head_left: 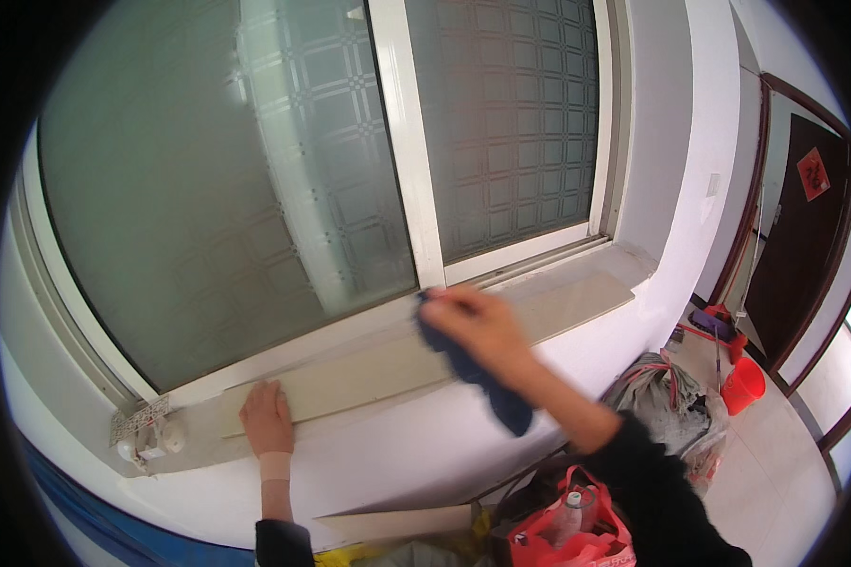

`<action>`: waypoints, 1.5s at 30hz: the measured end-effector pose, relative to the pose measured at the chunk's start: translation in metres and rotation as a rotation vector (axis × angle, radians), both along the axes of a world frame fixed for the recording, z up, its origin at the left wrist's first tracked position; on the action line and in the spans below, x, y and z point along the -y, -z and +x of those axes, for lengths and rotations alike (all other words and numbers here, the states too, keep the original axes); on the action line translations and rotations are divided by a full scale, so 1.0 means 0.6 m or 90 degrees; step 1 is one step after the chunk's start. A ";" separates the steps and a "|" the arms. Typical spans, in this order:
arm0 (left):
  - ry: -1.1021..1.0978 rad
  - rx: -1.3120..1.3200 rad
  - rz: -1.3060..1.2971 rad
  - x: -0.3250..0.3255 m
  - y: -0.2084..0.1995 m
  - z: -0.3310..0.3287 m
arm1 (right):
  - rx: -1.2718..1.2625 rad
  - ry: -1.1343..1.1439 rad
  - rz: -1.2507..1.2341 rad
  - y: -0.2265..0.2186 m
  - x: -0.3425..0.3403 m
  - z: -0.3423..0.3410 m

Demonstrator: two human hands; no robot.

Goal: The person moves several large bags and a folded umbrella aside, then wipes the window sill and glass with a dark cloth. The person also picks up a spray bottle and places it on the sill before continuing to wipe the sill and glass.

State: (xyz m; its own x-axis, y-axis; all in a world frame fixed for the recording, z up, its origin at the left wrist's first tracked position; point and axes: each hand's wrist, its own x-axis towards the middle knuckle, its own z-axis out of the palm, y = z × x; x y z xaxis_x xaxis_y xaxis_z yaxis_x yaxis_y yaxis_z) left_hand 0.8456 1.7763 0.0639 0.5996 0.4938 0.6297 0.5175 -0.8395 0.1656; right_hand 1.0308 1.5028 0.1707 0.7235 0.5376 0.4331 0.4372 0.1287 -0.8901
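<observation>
A dark blue cloth hangs from my right hand, whose fingers are closed on its upper end. This hand is slightly blurred, at the foot of the white window frame, above the middle of the sill. My left hand lies on the left part of the pale sill board, fingers stretched out and nothing seen in them. The board runs along the sill below two patterned frosted glass panes. Part of the board is hidden behind the cloth and my right forearm.
Small white objects sit at the sill's left end. Below stand a red bag with bottles and a clear plastic bag of grey material. An orange-red bucket and a purple broom head are near the dark door.
</observation>
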 end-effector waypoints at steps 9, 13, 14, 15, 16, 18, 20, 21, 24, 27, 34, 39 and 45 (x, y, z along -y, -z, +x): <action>0.074 0.049 -0.007 -0.007 0.004 0.012 | 0.588 0.170 -0.283 0.153 -0.234 -0.085; 0.101 0.060 -0.001 -0.022 0.008 0.003 | 0.514 0.291 -0.323 0.145 -0.098 0.050; 0.103 0.049 -0.004 -0.029 0.009 -0.003 | 0.498 0.308 -0.309 0.151 -0.057 0.094; 0.110 0.056 -0.002 -0.031 0.010 -0.001 | 0.477 0.344 -0.324 0.150 -0.011 0.135; 0.119 0.064 -0.003 -0.030 0.012 0.004 | 0.458 0.382 -0.342 0.149 0.042 0.174; 0.112 0.062 -0.009 -0.024 -0.001 0.001 | 0.455 0.489 -0.337 0.161 0.125 0.246; 0.103 0.047 -0.029 -0.011 -0.018 -0.001 | 0.408 0.583 -0.408 0.154 0.200 0.302; 0.087 0.043 -0.031 -0.031 0.004 -0.004 | 0.395 0.603 -0.419 0.159 0.216 0.329; 0.111 0.056 -0.039 -0.032 0.008 0.004 | 0.307 0.726 -0.463 0.160 0.312 0.396; 0.099 0.025 -0.007 -0.022 -0.005 0.005 | 0.158 0.807 -0.435 0.155 0.347 0.413; 0.069 0.004 -0.004 -0.018 -0.002 0.011 | 0.078 0.891 -0.199 0.207 0.369 0.404; 0.047 -0.015 0.003 -0.026 0.005 0.003 | -0.069 0.775 -0.101 0.236 0.406 0.314; 0.037 -0.015 0.023 -0.012 -0.002 0.013 | 0.173 0.440 0.045 0.109 0.227 0.182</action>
State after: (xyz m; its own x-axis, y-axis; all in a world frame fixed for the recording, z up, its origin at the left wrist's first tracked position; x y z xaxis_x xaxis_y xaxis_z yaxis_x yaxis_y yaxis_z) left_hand 0.8535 1.7835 0.0649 0.6409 0.4355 0.6321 0.4717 -0.8731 0.1233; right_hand 1.1402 1.3665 0.1051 0.7492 -0.0363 0.6614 0.6427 -0.2020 -0.7390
